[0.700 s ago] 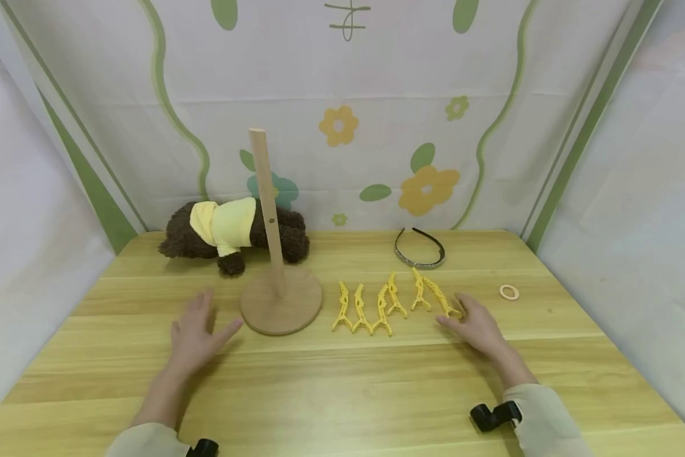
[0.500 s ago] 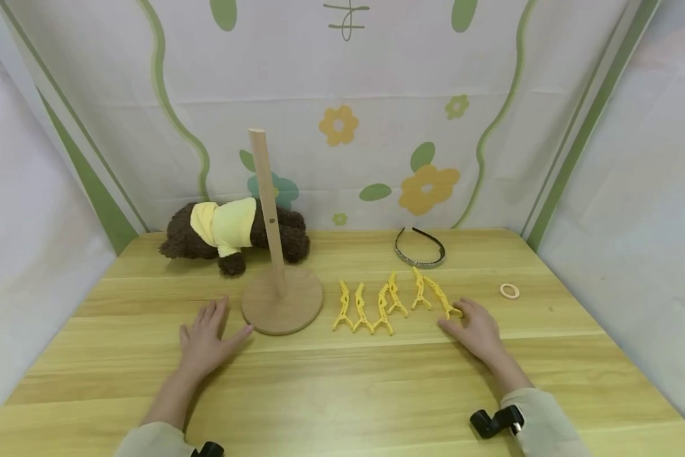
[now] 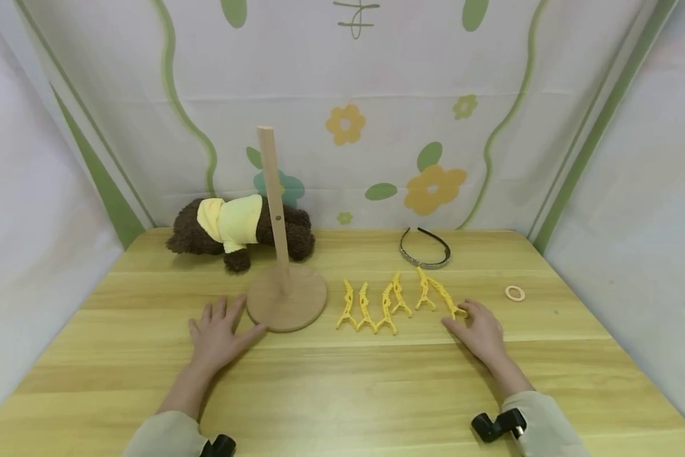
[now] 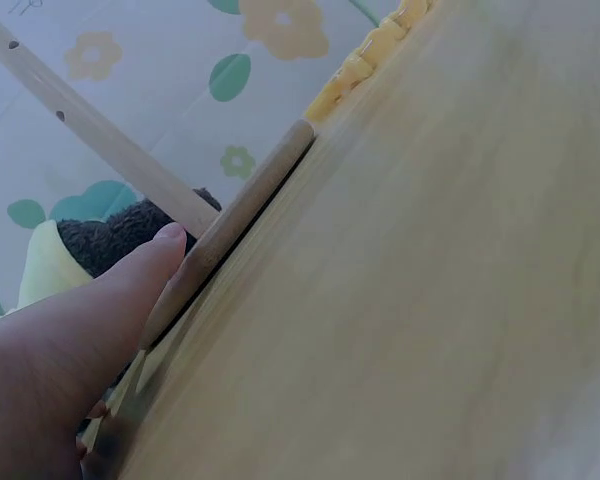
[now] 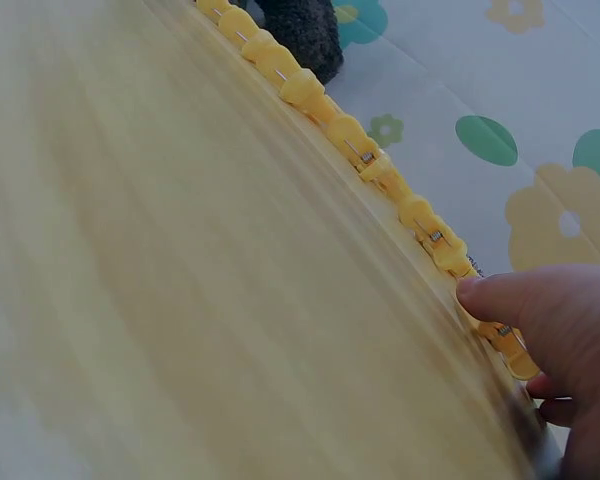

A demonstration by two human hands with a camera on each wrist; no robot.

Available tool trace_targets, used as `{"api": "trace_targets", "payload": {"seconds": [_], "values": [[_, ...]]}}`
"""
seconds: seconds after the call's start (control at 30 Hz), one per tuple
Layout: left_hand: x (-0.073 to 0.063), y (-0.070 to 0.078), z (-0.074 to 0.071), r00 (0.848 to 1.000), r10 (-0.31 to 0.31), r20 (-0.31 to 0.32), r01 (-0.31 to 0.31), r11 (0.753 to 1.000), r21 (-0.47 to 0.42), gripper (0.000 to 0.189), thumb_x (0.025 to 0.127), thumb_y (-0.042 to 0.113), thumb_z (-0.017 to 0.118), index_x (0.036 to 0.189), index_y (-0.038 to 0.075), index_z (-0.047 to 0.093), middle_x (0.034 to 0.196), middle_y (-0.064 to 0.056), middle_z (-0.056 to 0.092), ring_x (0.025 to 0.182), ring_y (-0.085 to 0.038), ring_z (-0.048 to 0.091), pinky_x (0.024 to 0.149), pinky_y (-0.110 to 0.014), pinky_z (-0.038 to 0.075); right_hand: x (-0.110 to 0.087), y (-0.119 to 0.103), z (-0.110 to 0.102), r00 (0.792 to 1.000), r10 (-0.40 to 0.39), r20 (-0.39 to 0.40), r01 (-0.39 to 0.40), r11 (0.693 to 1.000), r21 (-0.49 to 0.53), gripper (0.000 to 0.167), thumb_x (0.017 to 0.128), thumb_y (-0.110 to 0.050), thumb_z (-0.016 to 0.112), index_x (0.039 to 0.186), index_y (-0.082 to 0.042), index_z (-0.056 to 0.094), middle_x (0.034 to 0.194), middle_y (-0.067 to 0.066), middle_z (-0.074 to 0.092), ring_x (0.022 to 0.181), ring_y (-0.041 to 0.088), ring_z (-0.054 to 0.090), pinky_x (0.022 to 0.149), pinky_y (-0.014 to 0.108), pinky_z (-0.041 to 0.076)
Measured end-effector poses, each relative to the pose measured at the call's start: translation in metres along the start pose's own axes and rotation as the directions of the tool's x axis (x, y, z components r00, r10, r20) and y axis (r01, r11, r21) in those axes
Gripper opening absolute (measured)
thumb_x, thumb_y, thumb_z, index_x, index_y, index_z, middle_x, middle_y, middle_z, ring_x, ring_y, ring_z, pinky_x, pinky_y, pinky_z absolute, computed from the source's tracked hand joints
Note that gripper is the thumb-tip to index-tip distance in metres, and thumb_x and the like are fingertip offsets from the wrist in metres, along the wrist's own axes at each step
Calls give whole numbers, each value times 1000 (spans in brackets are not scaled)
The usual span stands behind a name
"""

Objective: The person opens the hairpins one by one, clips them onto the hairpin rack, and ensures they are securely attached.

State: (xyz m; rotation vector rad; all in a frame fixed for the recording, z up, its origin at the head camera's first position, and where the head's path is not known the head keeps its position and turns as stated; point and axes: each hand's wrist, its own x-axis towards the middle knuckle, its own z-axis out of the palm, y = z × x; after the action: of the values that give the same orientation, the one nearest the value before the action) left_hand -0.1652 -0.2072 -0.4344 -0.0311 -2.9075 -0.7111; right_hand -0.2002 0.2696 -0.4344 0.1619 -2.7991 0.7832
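My left hand [image 3: 216,339] lies low over the table with fingers spread. Its thumb and index finger are at the near left edge of a wooden stand's round base [image 3: 287,311]; in the left wrist view the thumb [image 4: 145,270] overlaps that base's rim. An upright post [image 3: 275,203] rises from the base. My right hand [image 3: 479,333] is at the rightmost yellow hair clip [image 3: 446,297], thumb and fingers on either side of its forked handles [image 5: 515,350], with no firm pinch visible. Several more yellow hair clips [image 3: 365,308] lie in a row to its left.
A dark brown plush toy [image 3: 188,228] in a yellow hoodie lies behind the stand. At the back right is a glittery black headband [image 3: 428,264]. A small pale ring [image 3: 515,293] lies right of my right hand. Fabric walls [image 3: 342,70] surround the table.
My left hand has moved right and down to the stand's base. The right hand has closed in slightly around the rightmost hair clip's handles. The head view has shifted a little.
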Motion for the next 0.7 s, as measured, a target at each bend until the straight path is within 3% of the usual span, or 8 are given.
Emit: {"api": "trace_targets", "payload": {"seconds": [0.2, 0.4, 0.7], "values": [[3, 3, 2, 999, -34, 22, 33, 998, 47, 88, 70, 71, 43, 138, 18, 24, 136, -27, 15, 121, -48, 2, 82, -66, -12, 0, -1, -3, 1000, 7, 21, -7, 999, 41, 57, 80, -38, 59, 111, 9, 50, 121, 29, 40, 111, 45, 33, 87, 59, 22], [3, 7, 3, 1000, -27, 5, 27, 997, 72, 87, 70, 71, 42, 137, 17, 26, 136, -26, 16, 121, -47, 4, 83, -66, -9, 0, 2, -9, 999, 28, 40, -33, 993, 113, 59, 80, -33, 61, 114, 12, 45, 119, 32, 38, 110, 46, 32, 90, 54, 23], [6, 6, 4, 1000, -18, 7, 17, 997, 80, 88, 69, 72, 42, 137, 18, 26, 136, -26, 16, 121, -47, 4, 82, -67, -9, -1, 13, -13, 1000, 9, 15, -10, 995, 97, 53, 79, -26, 62, 111, 12, 46, 114, 32, 42, 107, 45, 36, 88, 53, 26]]}}
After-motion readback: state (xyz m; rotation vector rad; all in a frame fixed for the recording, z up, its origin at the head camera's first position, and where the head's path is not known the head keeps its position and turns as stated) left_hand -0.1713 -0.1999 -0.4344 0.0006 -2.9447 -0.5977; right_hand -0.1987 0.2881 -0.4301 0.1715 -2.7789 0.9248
